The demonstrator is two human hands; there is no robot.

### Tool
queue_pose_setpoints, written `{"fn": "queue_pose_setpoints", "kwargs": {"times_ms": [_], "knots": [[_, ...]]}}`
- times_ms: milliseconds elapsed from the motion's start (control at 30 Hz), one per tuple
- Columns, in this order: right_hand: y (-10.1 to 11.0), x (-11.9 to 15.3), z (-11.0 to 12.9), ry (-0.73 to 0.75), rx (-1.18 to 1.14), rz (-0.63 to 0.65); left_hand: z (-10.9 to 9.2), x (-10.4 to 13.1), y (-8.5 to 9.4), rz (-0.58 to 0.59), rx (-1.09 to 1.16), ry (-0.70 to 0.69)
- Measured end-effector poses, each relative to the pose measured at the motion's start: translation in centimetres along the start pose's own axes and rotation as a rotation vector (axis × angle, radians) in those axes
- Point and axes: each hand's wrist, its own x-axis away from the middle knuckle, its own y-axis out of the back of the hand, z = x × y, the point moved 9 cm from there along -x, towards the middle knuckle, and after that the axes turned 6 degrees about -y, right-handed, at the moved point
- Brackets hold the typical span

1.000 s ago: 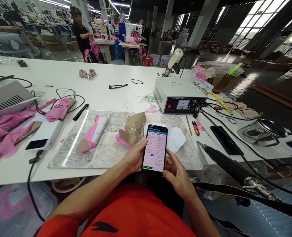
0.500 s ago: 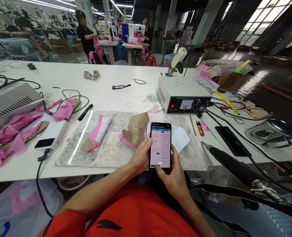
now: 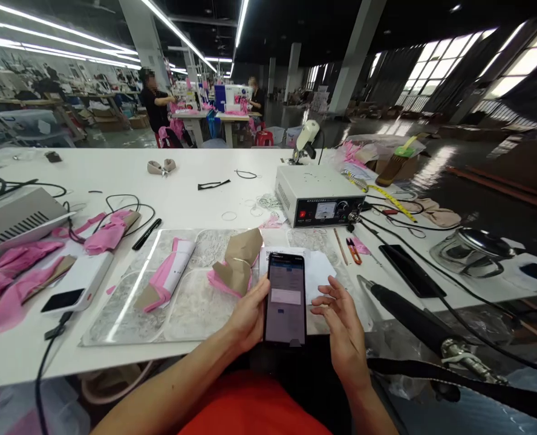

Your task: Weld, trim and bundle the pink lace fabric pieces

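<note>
My left hand is closed around the left side of a smartphone, held upright over the table's front edge. A pale pop-up box sits on its dimmed screen. My right hand is off the phone to its right, open, with fingers apart and slightly curled. Behind the phone lie white papers. Left of it, a bundle of brown paper and pink cloth rests on a marbled board, with a rolled pink and white bundle farther left.
A grey control box stands behind the papers. Orange thread snips, a second dark phone, a black-handled tool and a glass pot lie to the right. A white device and a black pen are at left.
My right hand has let go of the phone and moved right, its fingers opening. The phone's screen has changed from a bright list to a dimmed page with a pop-up. The view has tilted up.
</note>
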Motion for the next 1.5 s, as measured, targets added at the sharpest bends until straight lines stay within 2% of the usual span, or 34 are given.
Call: {"fn": "queue_pose_setpoints", "kwargs": {"times_ms": [167, 367, 533, 867, 1333, 1500], "knots": [[0.3, -1.1, 1.9, 0.207, 0.135, 0.003, 0.6, 0.1, -0.2, 0.004, -0.002, 0.061], [-2.6, -1.3, 3.8, 0.482, 0.482, 0.165, 1.0, 0.3, -0.2, 0.003, 0.057, 0.091], [-4.7, -1.2, 4.9, 0.684, 0.732, 0.178, 1.2, 0.4, 0.0, -0.009, 0.064, 0.102], [-5.5, -1.7, 5.2, 0.704, 0.860, 0.141, 1.4, 0.4, 0.0, 0.022, 0.063, 0.127], [-5.5, -1.8, 5.2, 0.704, 0.876, 0.165, 1.5, 0.1, 0.1, 0.012, 0.089, 0.120], [-4.7, -1.9, 5.5, 0.687, 0.821, 0.124, 1.3, 0.1, 0.0, 0.047, 0.104, 0.115]]}}
